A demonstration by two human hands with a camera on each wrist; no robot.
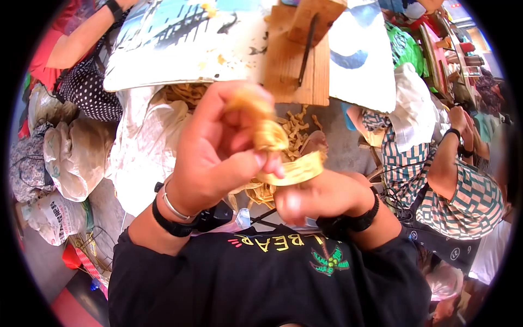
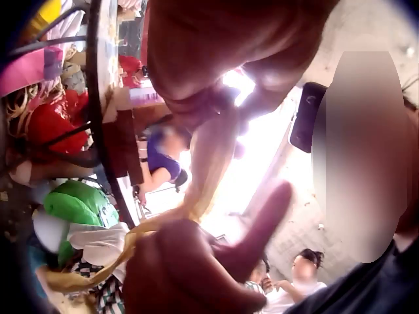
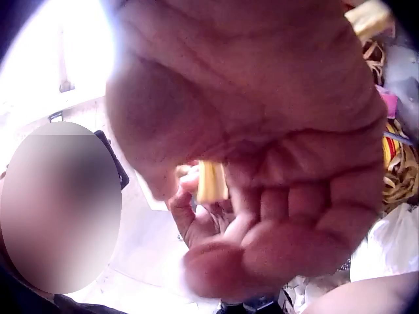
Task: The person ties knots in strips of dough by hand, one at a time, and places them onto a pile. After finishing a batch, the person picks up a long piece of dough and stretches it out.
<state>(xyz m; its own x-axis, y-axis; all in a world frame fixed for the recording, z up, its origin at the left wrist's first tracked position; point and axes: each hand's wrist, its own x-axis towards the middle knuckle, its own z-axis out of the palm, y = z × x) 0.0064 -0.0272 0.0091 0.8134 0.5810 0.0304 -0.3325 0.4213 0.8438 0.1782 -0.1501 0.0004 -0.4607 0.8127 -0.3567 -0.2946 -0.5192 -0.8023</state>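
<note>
My left hand (image 1: 212, 147) pinches a small roll of yellow, flat, ribbon-like strip (image 1: 267, 133) between thumb and fingers; the upper part of the roll is blurred. From there the strip runs to my right hand (image 1: 327, 196), which sits lower and to the right with its fingers curled at the strip. In the left wrist view the strip (image 2: 213, 163) stretches down from the left hand (image 2: 229, 59) to the right hand (image 2: 190, 268), and its tail trails off past the knuckles. The right palm (image 3: 262, 98) fills the right wrist view, with the strip (image 3: 213, 182) showing beyond it.
Loose yellow strips (image 1: 297, 131) lie in a heap below the hands. Ahead stands a white table (image 1: 163, 65) with a wooden block fixture (image 1: 297, 65) at its edge. White plastic bags (image 1: 139, 147) hang and lie to the left. A person in checked clothing (image 1: 457, 191) sits at the right.
</note>
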